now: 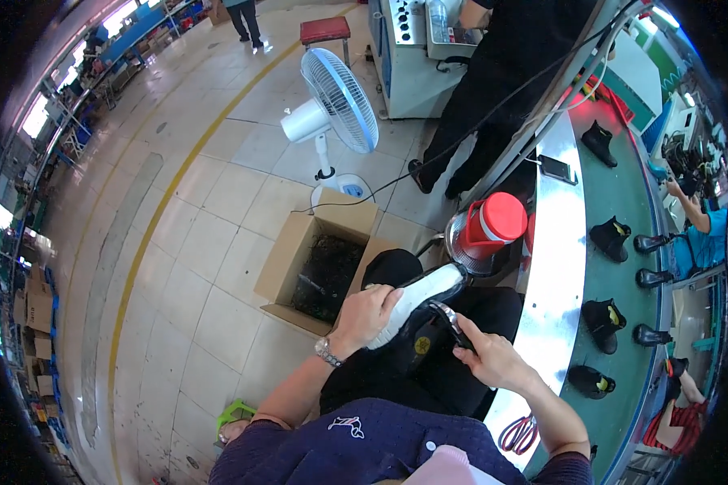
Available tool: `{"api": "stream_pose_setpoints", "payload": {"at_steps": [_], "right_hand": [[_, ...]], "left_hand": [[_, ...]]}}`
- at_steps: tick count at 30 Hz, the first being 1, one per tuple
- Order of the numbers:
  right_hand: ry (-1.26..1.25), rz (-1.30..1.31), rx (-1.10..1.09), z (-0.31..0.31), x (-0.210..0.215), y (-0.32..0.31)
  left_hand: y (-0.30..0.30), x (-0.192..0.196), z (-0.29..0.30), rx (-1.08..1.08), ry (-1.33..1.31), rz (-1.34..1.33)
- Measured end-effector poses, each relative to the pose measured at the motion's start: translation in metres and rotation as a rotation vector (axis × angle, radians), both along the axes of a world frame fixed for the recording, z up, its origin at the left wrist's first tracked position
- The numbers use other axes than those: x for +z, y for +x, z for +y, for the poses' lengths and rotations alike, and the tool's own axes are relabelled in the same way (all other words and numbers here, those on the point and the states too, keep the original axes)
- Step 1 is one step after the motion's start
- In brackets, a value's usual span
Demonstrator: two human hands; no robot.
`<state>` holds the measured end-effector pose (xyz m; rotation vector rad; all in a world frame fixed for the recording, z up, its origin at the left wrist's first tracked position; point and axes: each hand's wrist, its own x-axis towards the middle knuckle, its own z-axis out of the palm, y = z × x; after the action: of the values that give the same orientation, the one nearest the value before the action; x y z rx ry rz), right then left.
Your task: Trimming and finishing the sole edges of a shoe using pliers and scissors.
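Currently, the left hand [368, 317] grips a black shoe [419, 302], white sole upward, above the lap [493, 314], while the right hand [491, 356] wraps around a dark-handled tool [453, 322] at the shoe's right edge. Leftward stands an open cardboard box [281, 268].

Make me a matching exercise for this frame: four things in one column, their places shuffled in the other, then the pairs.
1. black shoe with white underside
2. black-handled tool with silver metal head
3. open brown cardboard box
4. flat black phone

A. on the shiny silver metal ledge
B. in the bare right hand
C. on the pale tiled floor
D. under the bare left hand

Pairs: 1-D, 2-B, 3-C, 4-A
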<state>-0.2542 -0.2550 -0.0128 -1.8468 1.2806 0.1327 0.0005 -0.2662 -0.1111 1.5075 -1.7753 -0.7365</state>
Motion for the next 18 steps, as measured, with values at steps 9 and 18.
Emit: {"api": "stream_pose_setpoints", "payload": {"at_steps": [9,18], "right_hand": [[-0.05,0.165,0.366,-0.023,0.016,0.02],[0.002,0.227,0.413,-0.023,0.019,0.024]], "left_hand": [[-0.021,0.0,0.042,-0.15,0.105,0.036],[-0.023,-0.001,0.039,-0.237,0.229,-0.042]]}}
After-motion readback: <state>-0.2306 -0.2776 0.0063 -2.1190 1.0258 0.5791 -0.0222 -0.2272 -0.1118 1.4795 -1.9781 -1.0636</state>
